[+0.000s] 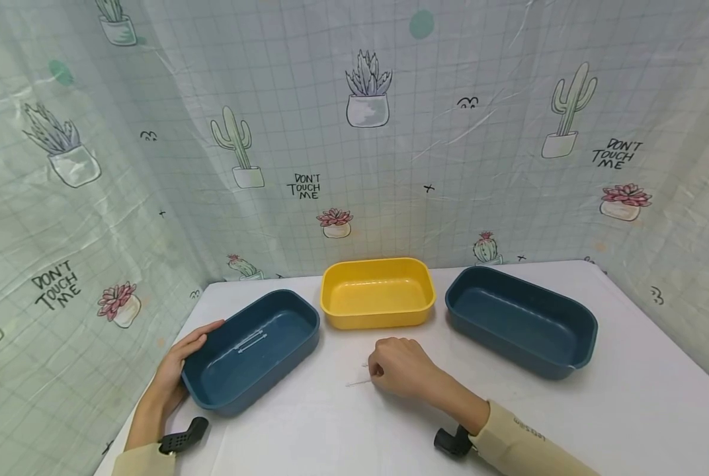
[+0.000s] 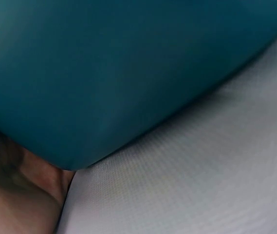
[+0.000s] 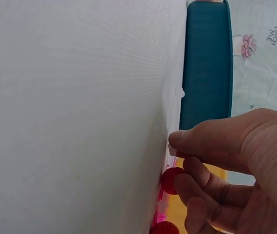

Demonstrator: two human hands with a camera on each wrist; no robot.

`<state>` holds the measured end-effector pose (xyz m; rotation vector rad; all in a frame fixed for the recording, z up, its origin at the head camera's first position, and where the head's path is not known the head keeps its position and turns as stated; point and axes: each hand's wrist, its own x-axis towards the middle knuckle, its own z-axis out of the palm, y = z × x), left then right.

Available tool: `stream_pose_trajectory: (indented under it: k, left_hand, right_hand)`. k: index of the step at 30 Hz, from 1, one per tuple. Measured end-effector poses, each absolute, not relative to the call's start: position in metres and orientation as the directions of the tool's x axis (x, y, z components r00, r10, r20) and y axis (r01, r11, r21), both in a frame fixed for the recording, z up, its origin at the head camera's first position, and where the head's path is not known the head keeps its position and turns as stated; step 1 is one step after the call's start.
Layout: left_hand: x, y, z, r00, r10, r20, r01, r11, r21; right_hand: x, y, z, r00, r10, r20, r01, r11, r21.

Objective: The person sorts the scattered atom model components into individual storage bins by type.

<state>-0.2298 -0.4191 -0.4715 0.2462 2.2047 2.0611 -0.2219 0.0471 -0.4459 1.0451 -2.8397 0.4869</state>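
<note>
My left hand (image 1: 170, 373) rests against the outer left side of a dark blue bin (image 1: 223, 396), fingers stretched along its wall near the rim. In the left wrist view, part of that hand (image 2: 26, 195) lies beside the bin's lower corner. Inside the bin lie a few thin white cotton swabs (image 1: 250, 342). Low over the table's middle, my right hand (image 1: 402, 367) has its thumb and fingertips pinched at a thin white cotton swab (image 1: 357, 383). Another small white tip (image 1: 364, 364) shows beside the knuckles. The right wrist view has the swab's white bud (image 3: 182, 91) beyond the thumb.
A yellow bin (image 1: 378, 320) stands at the back middle, and a second dark blue bin (image 1: 509, 340) at the right. The right wrist view shows round red things (image 3: 171, 180) close by the fingers. A printed curtain (image 1: 414, 165) hangs behind the white table (image 1: 307, 436).
</note>
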Motion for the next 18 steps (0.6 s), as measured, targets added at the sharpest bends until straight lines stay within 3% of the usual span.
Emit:
stream_pose_trajectory:
  k: [10,18]
  left_hand:
    - [-0.2297,-0.4204,-0.4729,-0.979,0.201,0.033,0.045,0.057,0.997]
    - [-0.2299,-0.4202,-0.4723,-0.98,0.198,0.029,0.043,0.066,0.997]
  right_hand:
    - [-0.2238,0.0475,-0.4458,-0.751,-0.624,0.218,-0.661,0.702,-0.267]
    - [-0.2249,0.0481,-0.4423,-0.777,-0.598,0.199,-0.627,0.701,-0.34]
